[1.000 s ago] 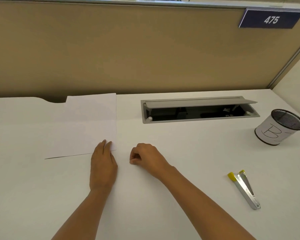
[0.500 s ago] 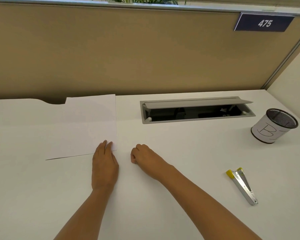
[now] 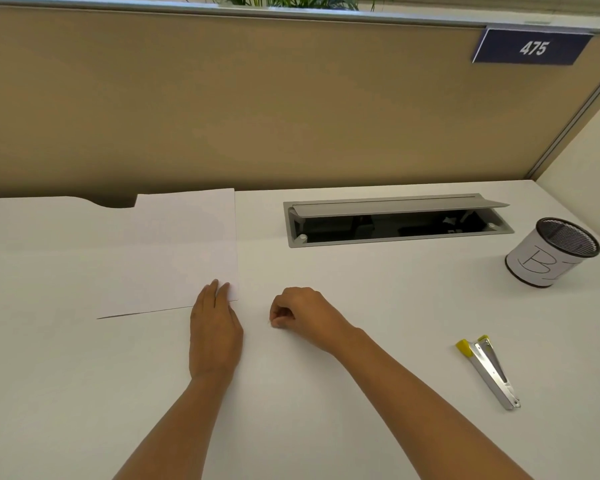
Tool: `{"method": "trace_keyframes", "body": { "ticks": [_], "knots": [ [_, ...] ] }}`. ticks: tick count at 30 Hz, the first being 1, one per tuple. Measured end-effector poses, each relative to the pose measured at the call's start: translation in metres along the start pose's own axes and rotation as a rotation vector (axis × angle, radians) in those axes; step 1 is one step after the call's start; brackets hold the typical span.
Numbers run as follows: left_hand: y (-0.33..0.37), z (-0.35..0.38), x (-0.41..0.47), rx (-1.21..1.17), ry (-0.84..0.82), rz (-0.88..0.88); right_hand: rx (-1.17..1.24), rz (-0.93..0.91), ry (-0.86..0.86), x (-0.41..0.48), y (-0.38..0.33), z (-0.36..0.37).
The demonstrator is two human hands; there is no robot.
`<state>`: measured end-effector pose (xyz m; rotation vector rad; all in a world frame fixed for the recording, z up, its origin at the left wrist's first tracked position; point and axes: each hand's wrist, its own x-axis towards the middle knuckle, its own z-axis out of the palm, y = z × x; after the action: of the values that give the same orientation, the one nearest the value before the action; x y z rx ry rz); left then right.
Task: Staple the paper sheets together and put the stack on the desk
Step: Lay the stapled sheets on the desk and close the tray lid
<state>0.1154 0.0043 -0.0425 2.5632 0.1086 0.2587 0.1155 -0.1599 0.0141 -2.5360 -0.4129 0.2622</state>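
White paper sheets (image 3: 174, 251) lie flat on the white desk (image 3: 326, 393), left of centre. My left hand (image 3: 215, 330) rests palm down, its fingertips pressing the sheets' near right corner. My right hand (image 3: 302, 317) sits on the desk just right of the paper, fingers curled in a loose fist; something tiny may be pinched at the fingertips, too small to tell. A silver stapler with yellow ends (image 3: 487, 370) lies on the desk at the right, apart from both hands.
A grey cable hatch (image 3: 395, 220) with its lid raised is set into the desk behind the hands. A mesh pen cup wrapped in paper (image 3: 551, 252) stands at the far right. A tan partition (image 3: 257, 105) closes the back.
Both hands have stayed almost where they were. The view has tilted slightly, so the desk items sit a little lower and further left in the frame.
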Motion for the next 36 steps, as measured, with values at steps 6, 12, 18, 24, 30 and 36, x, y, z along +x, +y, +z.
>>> {"method": "trace_keyframes", "body": {
  "ticks": [6, 12, 18, 24, 30, 36],
  "knots": [
    [0.001, 0.000, -0.001, 0.010, -0.005, -0.002, 0.036, 0.077, 0.042, 0.003, -0.003, 0.006],
    [0.001, -0.001, -0.001, 0.008, -0.008, -0.003, -0.032, 0.168, -0.017, 0.013, -0.011, 0.013],
    [0.001, -0.001, 0.000, -0.001, -0.013, -0.009, -0.185, 0.133, -0.032, 0.012, -0.013, 0.024],
    [-0.001, 0.000, 0.000, 0.007, -0.018, -0.008, -0.280, -0.087, 0.131, 0.001, -0.011, 0.035],
    [-0.001, 0.000, -0.001, 0.008, -0.001, 0.002, 0.012, 0.052, 0.160, -0.007, -0.001, 0.020],
    [-0.001, 0.001, 0.000, 0.019, 0.006, 0.015, 0.167, 0.053, 0.123, -0.015, 0.004, 0.013]
  ]
}}
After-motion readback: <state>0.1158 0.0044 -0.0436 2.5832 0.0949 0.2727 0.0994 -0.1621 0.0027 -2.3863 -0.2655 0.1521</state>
